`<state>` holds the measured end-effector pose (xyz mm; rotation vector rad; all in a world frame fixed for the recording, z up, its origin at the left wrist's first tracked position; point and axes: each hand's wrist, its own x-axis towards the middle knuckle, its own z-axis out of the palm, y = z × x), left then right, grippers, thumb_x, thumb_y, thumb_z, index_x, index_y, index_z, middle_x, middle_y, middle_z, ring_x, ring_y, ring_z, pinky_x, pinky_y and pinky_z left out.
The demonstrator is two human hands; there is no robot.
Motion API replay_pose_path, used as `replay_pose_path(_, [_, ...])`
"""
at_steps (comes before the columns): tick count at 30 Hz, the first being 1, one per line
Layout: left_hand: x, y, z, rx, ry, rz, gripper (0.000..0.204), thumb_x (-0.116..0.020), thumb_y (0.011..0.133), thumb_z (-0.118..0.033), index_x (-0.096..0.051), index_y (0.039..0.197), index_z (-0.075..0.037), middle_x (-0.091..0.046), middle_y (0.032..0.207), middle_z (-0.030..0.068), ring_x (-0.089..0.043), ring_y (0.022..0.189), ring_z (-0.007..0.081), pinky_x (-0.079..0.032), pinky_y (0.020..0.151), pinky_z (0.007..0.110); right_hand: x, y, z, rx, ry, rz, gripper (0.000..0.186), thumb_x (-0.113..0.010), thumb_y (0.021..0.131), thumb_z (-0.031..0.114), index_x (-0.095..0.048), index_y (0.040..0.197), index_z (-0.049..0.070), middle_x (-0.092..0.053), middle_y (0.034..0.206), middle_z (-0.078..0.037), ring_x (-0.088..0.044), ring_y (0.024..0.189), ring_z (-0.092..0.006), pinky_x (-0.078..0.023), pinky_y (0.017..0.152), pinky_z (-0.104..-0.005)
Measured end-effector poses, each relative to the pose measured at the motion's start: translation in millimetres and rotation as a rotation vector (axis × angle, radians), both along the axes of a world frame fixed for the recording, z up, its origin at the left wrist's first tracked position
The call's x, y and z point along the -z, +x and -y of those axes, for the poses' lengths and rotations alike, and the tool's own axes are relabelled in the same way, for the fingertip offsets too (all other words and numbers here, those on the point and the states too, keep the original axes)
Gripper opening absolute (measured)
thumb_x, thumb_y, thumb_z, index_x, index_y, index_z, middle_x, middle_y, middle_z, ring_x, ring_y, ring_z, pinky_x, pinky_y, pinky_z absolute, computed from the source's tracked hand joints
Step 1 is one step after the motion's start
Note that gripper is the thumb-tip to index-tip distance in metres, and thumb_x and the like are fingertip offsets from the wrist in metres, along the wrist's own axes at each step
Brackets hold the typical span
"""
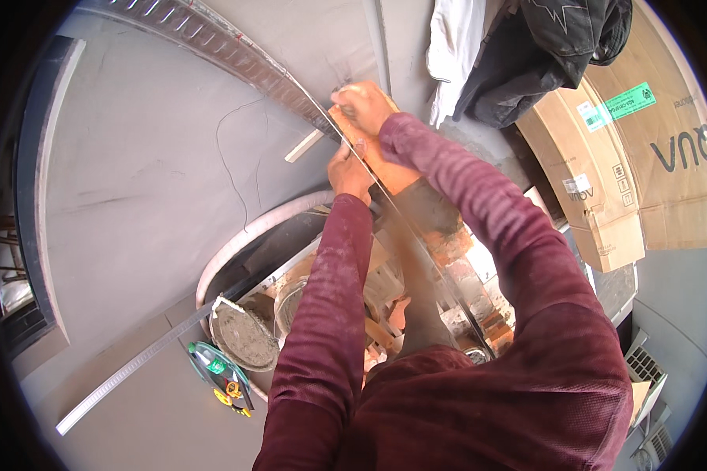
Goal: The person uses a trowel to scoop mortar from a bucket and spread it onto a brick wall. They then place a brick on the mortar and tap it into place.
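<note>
orange brick-like piece lies between the two hands, slanting away below the right hand and just right of the left hand. the left hand is clamped on the piece's near edge, its thumb against the orange face. the right hand sits above the left, fingers drawn in against the far end of the piece; whether it clamps the piece or only presses on it cannot be told. a thin straight strip runs past the left hand's thumb and down to the right. beyond both hands, up and to the left, stretches a slotted metal channel.

below and left of the left hand stands a round bucket with grey, wet-looking mix in it. next to it, nearer the left forearm, a second container is partly hidden by the sleeve. farther down and left of the hand, a teal-rimmed container holds a green bottle and a yellow-handled tool. well to the right of the right hand, cardboard boxes lean, their contents hidden.
</note>
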<state>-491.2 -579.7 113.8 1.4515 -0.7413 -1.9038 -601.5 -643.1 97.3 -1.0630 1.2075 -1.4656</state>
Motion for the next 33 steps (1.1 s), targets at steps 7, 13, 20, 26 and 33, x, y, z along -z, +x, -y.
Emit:
replay_pose_path(7, [7.2, -6.5, -0.1, -0.084, -0.018, 0.058, 0.037, -0.056, 0.094, -0.010, -0.054, 0.130, -0.006, -0.062, 0.104, 0.0078, -0.063, 0.084, 0.0177, -0.055, 0.066, 0.035, 3.3, -0.6, -9.8, -0.003, -0.098, -0.207, 0.032, -0.055, 0.084, 0.027, -0.061, 0.072, -0.003, -0.050, 0.059, -0.003, -0.044, 0.055, -0.0118, -0.039, 0.055, -0.0282])
replay_pose_path(13, [10.3, 3.8, -1.0, -0.084, 0.004, -0.019, 0.040, -0.055, 0.094, -0.010, -0.050, 0.134, -0.007, -0.061, 0.107, 0.0069, -0.063, 0.088, 0.0186, -0.056, 0.069, 0.037, -3.2, -1.8, -16.0, -0.040, -0.216, -0.483, 0.035, -0.057, 0.081, 0.029, -0.055, 0.066, -0.003, -0.053, 0.060, -0.020, -0.051, 0.056, -0.0309, -0.040, 0.058, -0.0403])
replay_pose_path(20, [22.5, 4.1, 6.5, 0.034, 0.013, 0.018, 0.061, -0.058, 0.094, -0.021, -0.029, 0.146, -0.009, -0.054, 0.122, 0.0095, -0.057, 0.106, 0.0247, -0.052, 0.081, 0.045, -14.3, -29.1, 3.8, -0.174, 0.049, -0.449, 0.037, -0.050, 0.091, 0.036, -0.060, 0.072, 0.006, -0.060, 0.070, -0.008, -0.055, 0.064, -0.0187, -0.044, 0.063, -0.0334])
replay_pose_path(26, [-43.2, 114.1, -56.2, 0.156, -0.165, 0.058, 0.069, -0.057, 0.094, -0.036, -0.025, 0.146, -0.002, -0.042, 0.134, 0.0147, -0.042, 0.127, 0.0286, -0.048, 0.093, 0.046, -158.8, -59.6, -79.1, 0.135, -0.072, -0.221, 0.037, -0.052, 0.091, 0.037, -0.056, 0.068, 0.008, -0.048, 0.057, 0.002, -0.048, 0.051, -0.0120, -0.037, 0.046, -0.0282])
replay_pose_path(33, [-87.8, 278.0, -261.8, 0.753, -0.065, -0.033, 0.056, -0.054, 0.094, -0.044, -0.047, 0.136, -0.008, -0.055, 0.116, 0.0069, -0.054, 0.115, 0.0189, -0.050, 0.092, 0.037, -284.6, 19.5, -260.7, -0.805, -0.165, -0.632, 0.022, -0.055, 0.088, 0.016, -0.055, 0.071, 0.001, -0.053, 0.059, -0.011, -0.051, 0.051, -0.0227, -0.039, 0.047, -0.0326])
